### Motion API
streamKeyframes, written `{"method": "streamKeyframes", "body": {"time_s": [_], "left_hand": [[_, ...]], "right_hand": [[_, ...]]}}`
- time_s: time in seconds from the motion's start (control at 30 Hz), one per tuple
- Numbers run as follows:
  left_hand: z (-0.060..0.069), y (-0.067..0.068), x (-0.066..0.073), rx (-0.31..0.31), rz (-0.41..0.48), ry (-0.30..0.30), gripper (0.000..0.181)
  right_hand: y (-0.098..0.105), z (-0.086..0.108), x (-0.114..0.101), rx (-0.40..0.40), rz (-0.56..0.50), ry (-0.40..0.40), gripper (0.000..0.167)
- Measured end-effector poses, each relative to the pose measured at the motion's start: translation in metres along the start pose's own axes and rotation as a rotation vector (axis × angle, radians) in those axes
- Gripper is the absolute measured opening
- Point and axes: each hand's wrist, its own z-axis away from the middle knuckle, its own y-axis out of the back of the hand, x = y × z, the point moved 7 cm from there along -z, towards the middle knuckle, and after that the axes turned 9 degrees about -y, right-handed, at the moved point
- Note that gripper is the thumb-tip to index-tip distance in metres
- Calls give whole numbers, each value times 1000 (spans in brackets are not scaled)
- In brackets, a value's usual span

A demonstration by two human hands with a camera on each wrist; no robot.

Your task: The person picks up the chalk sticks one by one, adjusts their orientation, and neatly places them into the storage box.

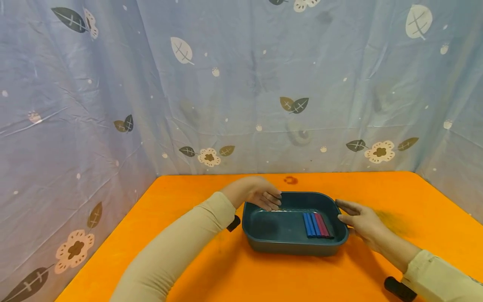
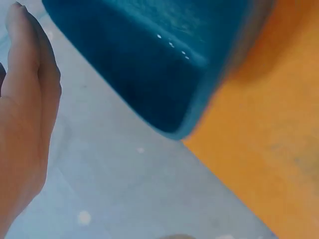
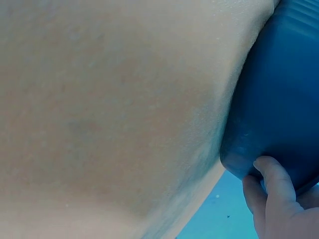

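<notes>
A dark teal rectangular basin point(image 1: 294, 247) is at the middle of the orange table. Several short blue and magenta sticks point(image 1: 316, 225) lie side by side in its right half, with a dark strip at their right edge; their exact kind cannot be told. Over the basin's left back rim hangs my left hand point(image 1: 264, 197), its fingers loosely extended and holding nothing; in the left wrist view that hand point(image 2: 27, 114) is apart from the basin. At the right end, my right hand point(image 1: 358, 220) grips the basin; the right wrist view shows fingers point(image 3: 276, 179) against its outer wall.
An orange tabletop point(image 1: 203, 272) extends around the basin, with a reddish ring stain point(image 1: 290, 180) behind it and a yellowish smear at right. Pale blue leaf-and-flower curtains point(image 1: 245, 84) enclose the back and sides. A black strap end point(image 1: 400, 289) hangs by the right sleeve.
</notes>
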Motion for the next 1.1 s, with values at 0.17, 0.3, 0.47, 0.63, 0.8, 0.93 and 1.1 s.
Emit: {"method": "streamKeyframes", "body": {"time_s": [0.17,0.3,0.47,0.63,0.8,0.93,1.1], "left_hand": [[12,14,-11,27,12,0,38],[20,24,-19,48,17,-6,38],[27,34,-30,74,28,-12,38],[35,43,-39,99,47,-32,38],[46,54,-50,127,82,-71,34],[53,62,-60,132,104,-111,33],[63,74,-76,153,101,-124,35]], "right_hand": [[2,-1,2,1,-4,-9,58],[3,-2,3,3,-1,-10,59],[3,-2,5,0,-2,-5,59],[2,-1,5,-1,-7,-8,58],[3,-3,5,0,-5,-7,58],[4,-2,6,7,4,-8,58],[3,-1,7,8,8,-10,59]]}}
